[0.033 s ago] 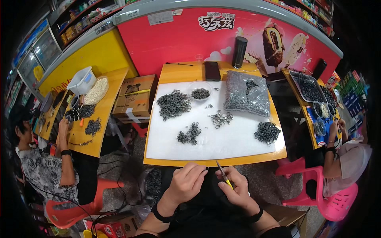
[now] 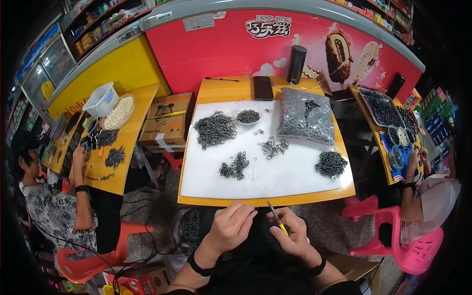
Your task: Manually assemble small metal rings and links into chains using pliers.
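Note:
Just past the table's near edge, my left hand [image 2: 230,227] pinches a small dark piece [image 2: 256,209] between thumb and fingertips. It is too small to make out. To its right, my right hand [image 2: 292,231] is closed around a slim metal-tipped tool with a yellow handle [image 2: 278,220], its tip pointing up and a little left. The two hands are apart. On the white sheet [image 2: 275,183] beyond them lie a small heap of dark metal links [image 2: 236,166], some loose links [image 2: 274,148], and two larger piles, at the left [image 2: 215,130] and right [image 2: 331,165].
A clear plastic bag of dark links [image 2: 306,118], a round clear tub [image 2: 248,114] and a phone [image 2: 263,88] occupy the table's far part. A black cylinder [image 2: 297,65] stands behind. People work at side tables, left [image 2: 61,196] and right [image 2: 427,196].

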Tool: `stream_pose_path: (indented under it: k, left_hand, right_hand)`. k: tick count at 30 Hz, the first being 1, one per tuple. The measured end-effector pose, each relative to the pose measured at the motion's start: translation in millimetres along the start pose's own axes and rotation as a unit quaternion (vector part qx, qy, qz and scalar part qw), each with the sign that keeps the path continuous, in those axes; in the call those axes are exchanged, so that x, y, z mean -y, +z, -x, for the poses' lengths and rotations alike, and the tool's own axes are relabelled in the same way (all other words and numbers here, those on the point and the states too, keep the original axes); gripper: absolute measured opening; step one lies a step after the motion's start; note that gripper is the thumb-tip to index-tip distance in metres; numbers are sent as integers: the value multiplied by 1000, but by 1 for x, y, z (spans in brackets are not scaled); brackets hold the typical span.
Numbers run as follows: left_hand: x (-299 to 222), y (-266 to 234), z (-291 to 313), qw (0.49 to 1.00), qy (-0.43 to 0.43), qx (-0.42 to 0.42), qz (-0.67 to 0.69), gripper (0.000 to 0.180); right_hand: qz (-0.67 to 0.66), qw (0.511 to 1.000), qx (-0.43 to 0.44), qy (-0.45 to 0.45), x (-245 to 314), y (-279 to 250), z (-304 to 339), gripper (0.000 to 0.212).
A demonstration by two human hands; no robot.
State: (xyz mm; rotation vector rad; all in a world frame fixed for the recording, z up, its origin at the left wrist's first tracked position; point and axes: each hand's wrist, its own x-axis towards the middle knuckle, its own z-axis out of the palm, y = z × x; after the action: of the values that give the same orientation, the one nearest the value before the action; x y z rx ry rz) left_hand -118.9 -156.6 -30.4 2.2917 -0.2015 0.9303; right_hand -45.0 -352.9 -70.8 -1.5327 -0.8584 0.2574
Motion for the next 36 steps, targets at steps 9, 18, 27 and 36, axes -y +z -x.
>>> stream_pose_path:
  k: [9, 18, 27, 36]
  left_hand:
    - [-3, -1, 2, 1000, 3, 15, 3, 17]
    - [-3, -2, 2, 1000, 10, 20, 0, 20]
    - [-2, -1, 3, 1000, 22, 16, -5, 22]
    - [-3, -1, 2, 1000, 21, 20, 4, 24]
  right_hand:
    - [210, 970, -9, -119, 3, 2, 0, 28]
    - [283, 947, -14, -150, 10, 3, 0, 26]
    - [302, 940, -21, -154, 12, 5, 1, 25]
    - [321, 934, -8, -154, 18, 1, -2, 27]
